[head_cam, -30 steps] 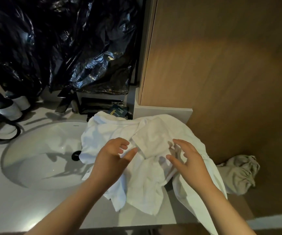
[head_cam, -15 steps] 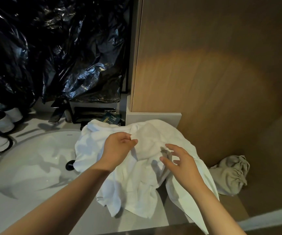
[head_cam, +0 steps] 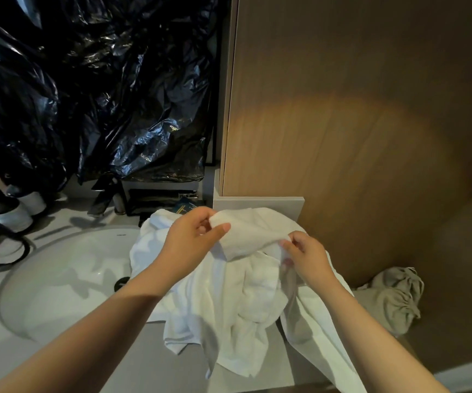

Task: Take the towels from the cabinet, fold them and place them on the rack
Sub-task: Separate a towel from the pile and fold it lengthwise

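We look down on a bathroom corner. A tall brown wood-grain panel (head_cam: 342, 131) fills the right side, and crinkled black plastic sheeting (head_cam: 87, 95) hangs over the wall at the back left. Below them runs a pale grey countertop (head_cam: 138, 370), with one white oval basin (head_cam: 67, 285) sunk into its left half. A heap of crumpled white terry towel (head_cam: 229, 321) lies at the countertop's right end, draped over the basin's right rim and spilling past the front edge; we cannot tell how many pieces make up the heap. One beige bundled cloth (head_cam: 396, 299) sits low beyond the countertop's right edge, against the panel. Two white pump bottles with dark tops (head_cam: 13, 215) stand at the back left corner, beside one looped black cord (head_cam: 23, 251). One dark metal tap (head_cam: 100, 201) rises behind the basin. Both bare hands are on top of the heap: the left hand (head_cam: 192, 236) pinches a raised fold of towel between thumb and fingers, and the right hand (head_cam: 305, 256) pinches the same fold just beside it.
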### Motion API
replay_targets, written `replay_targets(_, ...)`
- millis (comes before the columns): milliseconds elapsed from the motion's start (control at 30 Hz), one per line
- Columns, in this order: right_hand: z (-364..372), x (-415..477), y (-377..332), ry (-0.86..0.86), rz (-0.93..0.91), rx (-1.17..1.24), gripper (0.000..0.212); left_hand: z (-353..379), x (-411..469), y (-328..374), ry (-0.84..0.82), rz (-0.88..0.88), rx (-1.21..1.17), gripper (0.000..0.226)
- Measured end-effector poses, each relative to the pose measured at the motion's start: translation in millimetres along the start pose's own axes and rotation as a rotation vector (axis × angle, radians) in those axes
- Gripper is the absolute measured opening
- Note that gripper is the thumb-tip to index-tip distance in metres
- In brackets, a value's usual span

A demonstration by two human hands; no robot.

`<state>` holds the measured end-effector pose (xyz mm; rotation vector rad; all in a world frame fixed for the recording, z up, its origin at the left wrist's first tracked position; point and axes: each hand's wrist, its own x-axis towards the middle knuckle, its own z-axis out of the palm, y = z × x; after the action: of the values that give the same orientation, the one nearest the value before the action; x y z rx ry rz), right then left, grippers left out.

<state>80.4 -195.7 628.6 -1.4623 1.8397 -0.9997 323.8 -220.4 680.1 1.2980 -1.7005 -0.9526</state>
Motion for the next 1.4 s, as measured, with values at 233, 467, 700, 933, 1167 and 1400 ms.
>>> replay_targets(233,-11.9,11.7,-58.8,0.113,-0.113,0.259,0.039,-3.7,-4.8,-29.1,-0.01,-0.108,0.002,0.041)
replay_targets(467,-28.4,19.6,-114.0,0.205,-0.13,0.399,0.032,-9.3,-12.4,-33.8,-0.058,-0.124,-0.029,0.068)
replay_targets(700,-46.4,25.2,-151.4,0.25,-0.206,0.363,0.038,-15.9,-8.0,-26.8,0.012,-0.053,-0.069,0.035)
replay_targets(933,-74.2,26.5,-172.6,0.346,-0.095,0.53,0.035,-36.1,-0.3,16.7,0.104,0.086,-0.117,0.03)
replay_targets(1167,-102.0,23.9,-215.9,0.438,-0.135,0.738,0.02,-49.9,13.6,68.3,0.061,0.243,-0.127,0.034)
replay_targets(1400,-131.2,14.3,-266.2,0.405,-0.299,0.919,0.016,-67.3,20.2,106.3,0.062,0.336,-0.147,0.044)
